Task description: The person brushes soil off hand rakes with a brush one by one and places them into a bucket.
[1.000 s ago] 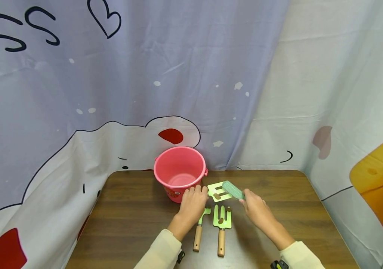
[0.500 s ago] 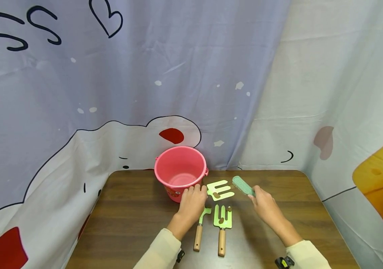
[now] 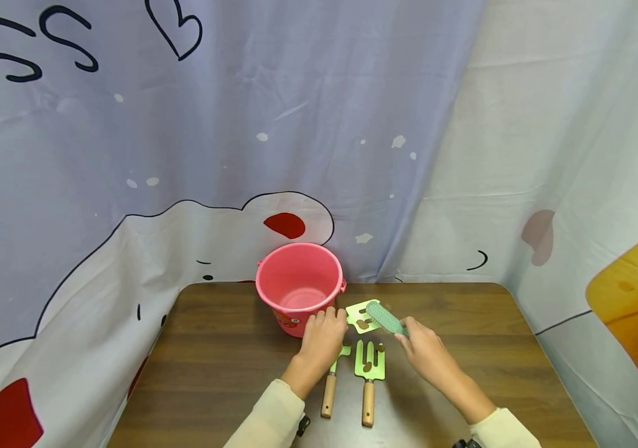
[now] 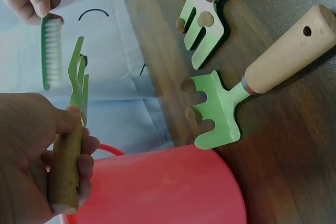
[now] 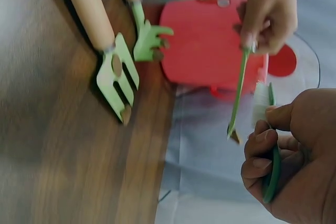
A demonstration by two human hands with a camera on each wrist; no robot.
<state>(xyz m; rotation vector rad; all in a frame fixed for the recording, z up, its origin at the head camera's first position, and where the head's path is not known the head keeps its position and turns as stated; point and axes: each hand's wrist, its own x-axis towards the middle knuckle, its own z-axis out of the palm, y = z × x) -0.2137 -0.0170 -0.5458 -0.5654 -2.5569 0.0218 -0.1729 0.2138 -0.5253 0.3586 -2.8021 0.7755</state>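
Note:
My left hand (image 3: 323, 339) grips the wooden handle of a small green garden fork (image 4: 79, 90), held up in front of the pink bucket (image 3: 279, 274). Brown patches mark its tines. In my right hand (image 3: 431, 354) is a green brush (image 3: 386, 317) with white bristles; from the head view, its head overlaps the fork's tines. Whether bristles touch metal cannot be told. On the table below lie a second green garden fork (image 3: 368, 401) and a small green hand rake (image 4: 223, 108), both wooden-handled and carrying brown patches.
The brown wooden table (image 3: 229, 348) ends at a printed curtain (image 3: 307, 124) hanging behind it. The bucket stands near the back edge, just beyond my left hand. Both tools on the table lie between my forearms.
Over the fork a second ago, the brush drew off to the right half a second ago. It is now back over the tines. My left hand stays nearly still with the fork.

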